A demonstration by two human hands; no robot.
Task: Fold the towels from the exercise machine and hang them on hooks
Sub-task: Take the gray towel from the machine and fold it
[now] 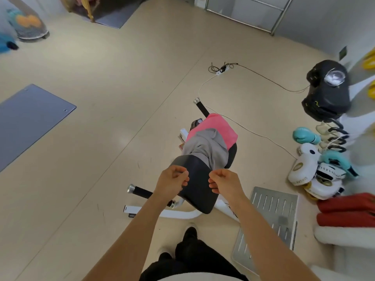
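A grey towel [209,146] and a pink towel [221,126] lie draped over the far part of the exercise machine [194,191], the grey one partly on top of the pink. The machine has a black padded seat, a white frame and black handles. My left hand [172,180] and my right hand [225,182] hover side by side above the near end of the seat, fingers curled, holding nothing. Both hands are a short way in front of the grey towel and do not touch it. No hooks are in view.
A black punching bag [327,92] on a spring stand is at the right, with boxing gloves [316,165] and red pads [347,211] below it. A metal plate [269,216] lies on the floor. Cables [223,67] cross the floor. A blue mat [30,118] lies left.
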